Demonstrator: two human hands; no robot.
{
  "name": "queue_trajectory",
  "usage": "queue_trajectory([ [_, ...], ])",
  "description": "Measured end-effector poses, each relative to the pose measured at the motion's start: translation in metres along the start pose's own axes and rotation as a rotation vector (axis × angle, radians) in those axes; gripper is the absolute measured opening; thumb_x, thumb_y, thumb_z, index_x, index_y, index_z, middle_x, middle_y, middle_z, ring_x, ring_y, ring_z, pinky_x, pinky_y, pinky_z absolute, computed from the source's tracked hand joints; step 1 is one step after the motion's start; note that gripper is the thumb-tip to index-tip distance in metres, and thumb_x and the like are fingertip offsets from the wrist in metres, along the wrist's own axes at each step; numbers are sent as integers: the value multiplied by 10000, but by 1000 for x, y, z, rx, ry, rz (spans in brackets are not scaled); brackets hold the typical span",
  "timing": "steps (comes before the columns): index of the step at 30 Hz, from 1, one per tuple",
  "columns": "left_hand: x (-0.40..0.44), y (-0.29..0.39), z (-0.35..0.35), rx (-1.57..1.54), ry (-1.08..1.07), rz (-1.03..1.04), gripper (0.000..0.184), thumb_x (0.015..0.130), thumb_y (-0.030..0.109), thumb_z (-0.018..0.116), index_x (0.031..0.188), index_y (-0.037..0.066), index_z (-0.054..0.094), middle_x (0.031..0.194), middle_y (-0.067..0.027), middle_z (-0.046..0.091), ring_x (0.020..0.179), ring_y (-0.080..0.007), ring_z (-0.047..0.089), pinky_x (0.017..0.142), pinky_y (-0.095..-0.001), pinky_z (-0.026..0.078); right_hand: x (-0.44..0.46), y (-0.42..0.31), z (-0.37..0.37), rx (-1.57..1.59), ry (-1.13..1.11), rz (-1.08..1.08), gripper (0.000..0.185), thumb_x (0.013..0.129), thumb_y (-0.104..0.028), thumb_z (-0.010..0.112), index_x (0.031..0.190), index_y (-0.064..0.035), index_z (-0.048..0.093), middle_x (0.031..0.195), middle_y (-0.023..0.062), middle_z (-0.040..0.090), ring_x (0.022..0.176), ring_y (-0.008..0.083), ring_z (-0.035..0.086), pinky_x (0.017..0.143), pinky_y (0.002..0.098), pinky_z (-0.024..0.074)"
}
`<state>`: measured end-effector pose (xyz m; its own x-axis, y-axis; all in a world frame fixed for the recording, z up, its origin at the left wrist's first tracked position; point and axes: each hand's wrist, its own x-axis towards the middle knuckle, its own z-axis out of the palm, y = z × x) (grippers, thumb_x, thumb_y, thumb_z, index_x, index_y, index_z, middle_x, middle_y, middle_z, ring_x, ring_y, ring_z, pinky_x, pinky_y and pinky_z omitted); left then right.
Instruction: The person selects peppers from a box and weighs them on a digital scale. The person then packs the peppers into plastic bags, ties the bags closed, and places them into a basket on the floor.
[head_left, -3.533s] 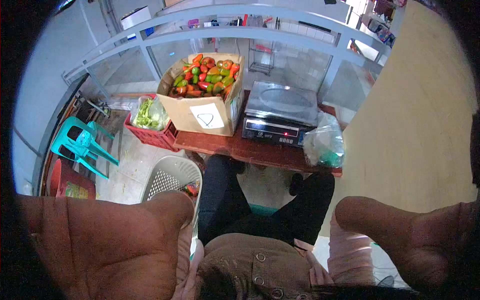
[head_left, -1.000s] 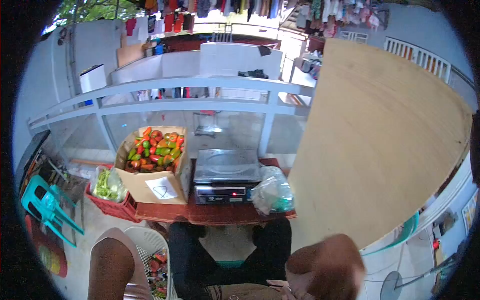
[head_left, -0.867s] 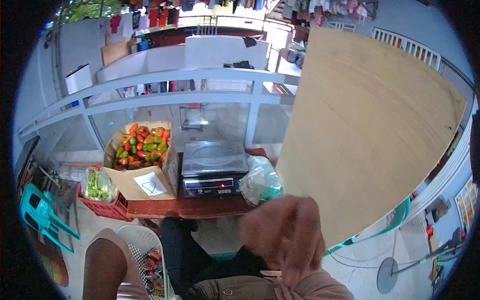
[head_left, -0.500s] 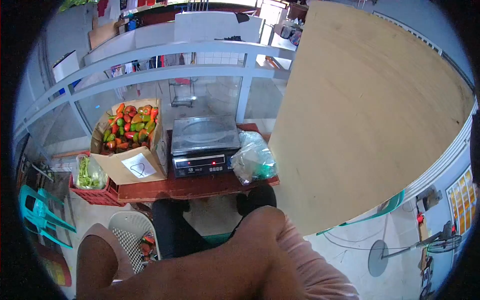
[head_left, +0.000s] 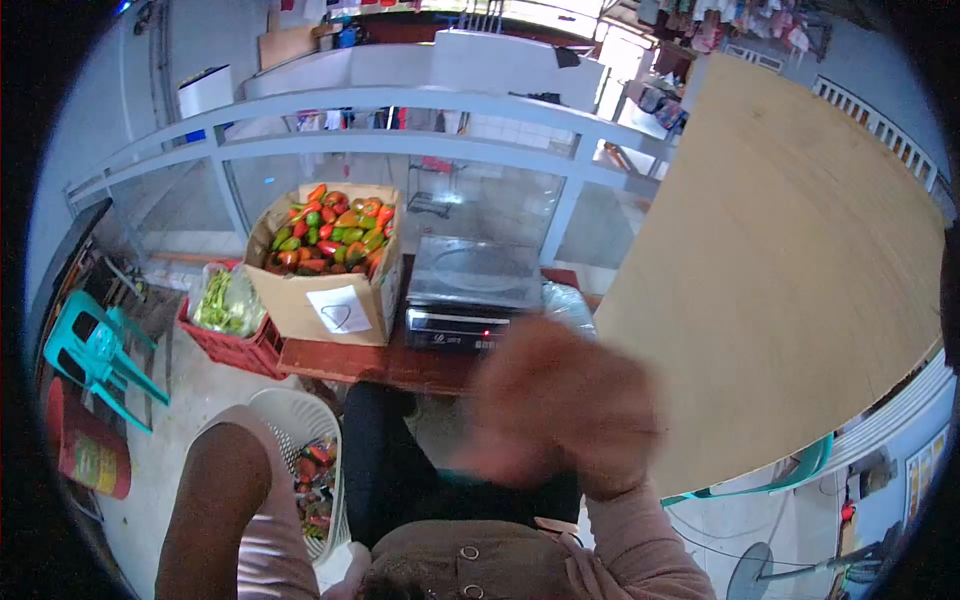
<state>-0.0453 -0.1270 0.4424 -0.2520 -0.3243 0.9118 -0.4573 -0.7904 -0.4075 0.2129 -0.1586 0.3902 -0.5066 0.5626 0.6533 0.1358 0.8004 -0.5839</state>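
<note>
My right hand (head_left: 565, 410) is raised in front of my chest, below and in front of the digital scale (head_left: 450, 330). Motion smears its fingers, so whether it holds anything cannot be made out. Its sleeved forearm rises from the lower right. My left arm is bent at the lower left, its elbow beside a white basket (head_left: 262, 405), and the hand is out of view. Inside that basket lie peppers (head_left: 318, 470), red and green. Behind the basket, a cardboard box (head_left: 290, 310) full of red, orange and green peppers (head_left: 335, 230) stands beside the scale.
Scale and box rest on a red-brown bench (head_left: 330, 362). A clear plastic bag (head_left: 567, 305) shows partly behind my hand. A red crate (head_left: 235, 345) with bagged green vegetables (head_left: 225, 305) stands left, near a teal chair (head_left: 95, 340). A large plywood board (head_left: 790, 280) fills the right.
My right arm, which crossed low over my body to the left, has swung up so its hand blurs before the scale. My view has shifted left, moving the scene right.
</note>
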Motion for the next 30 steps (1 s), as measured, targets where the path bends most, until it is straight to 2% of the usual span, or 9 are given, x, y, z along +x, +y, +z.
queue_trajectory([
  [3, 9, 3, -3, 2, 27, 46, 295, 915, 300, 491, 1025, 43, 585, 1118, -162, 571, 1040, -302, 543, 914, -457, 403, -7, -28, -14, -112, 15, -215, 301, 859, -232, 609, 1078, -26, 597, 1008, 110, 632, 920, 243, 609, 800, 381, 485],
  [7, 5, 4, -9, 21, 108, 101, 293, 917, 302, 492, 1017, 45, 590, 1112, -162, 575, 1042, -303, 543, 912, -457, 405, -6, -38, -18, -161, -55, -270, 282, 861, -236, 607, 1064, -41, 608, 989, 100, 633, 909, 241, 611, 790, 372, 487],
  [12, -64, 1, -20, 189, 630, 16, 317, 845, 352, 573, 933, 48, 591, 1105, -182, 583, 1053, -321, 547, 876, -457, 438, -22, -42, -21, -139, -191, -170, 258, 865, -241, 604, 1046, -59, 621, 966, 88, 634, 895, 239, 613, 778, 361, 489],
  [14, -106, 5, -26, 177, 736, -165, 371, 848, 415, 543, 910, 54, 598, 1082, -179, 586, 1024, -316, 548, 879, -453, 422, -34, -40, -19, -91, -290, -85, 249, 866, -243, 603, 1038, -66, 626, 957, 83, 634, 889, 238, 614, 773, 357, 490],
  [17, -153, -2, -26, 460, 227, -686, 438, 914, 453, 448, 867, 57, 628, 937, -128, 580, 900, -264, 536, 840, -412, 400, -64, -22, -5, 21, -460, 108, 235, 868, -246, 602, 1028, -77, 634, 943, 75, 635, 881, 237, 615, 765, 350, 491],
  [21, -215, -10, -11, 340, 87, -1406, 510, 972, 394, 374, 803, -3, 646, 799, -106, 569, 824, -225, 533, 750, -371, 410, -114, 25, 20, 105, -524, 451, 218, 871, -250, 600, 1013, -91, 645, 925, 65, 636, 870, 235, 617, 755, 341, 493],
  [24, -299, -9, -11, 344, -170, -1575, 389, 964, 285, 417, 872, -15, 647, 837, -138, 592, 805, -253, 548, 743, -385, 413, -149, 75, 39, -73, -89, 765, 190, 874, -221, 602, 981, -72, 652, 886, 71, 627, 817, 216, 601, 712, 337, 481],
  [27, -383, 2, -10, 530, -489, -1348, 270, 933, 210, 467, 910, 13, 651, 898, -134, 599, 855, -289, 550, 779, -405, 408, -251, 159, 50, -452, 405, 915, 131, 845, -145, 626, 895, -27, 656, 789, 85, 612, 718, 217, 583, 639, 343, 455],
  [30, -441, 32, -14, 546, -665, -1417, 183, 892, 174, 529, 926, 37, 646, 962, -106, 600, 925, -315, 538, 821, -414, 395, -325, 211, 32, -765, 608, 1035, 135, 823, -146, 636, 798, -14, 629, 733, 103, 593, 677, 259, 575, 632, 353, 457],
])
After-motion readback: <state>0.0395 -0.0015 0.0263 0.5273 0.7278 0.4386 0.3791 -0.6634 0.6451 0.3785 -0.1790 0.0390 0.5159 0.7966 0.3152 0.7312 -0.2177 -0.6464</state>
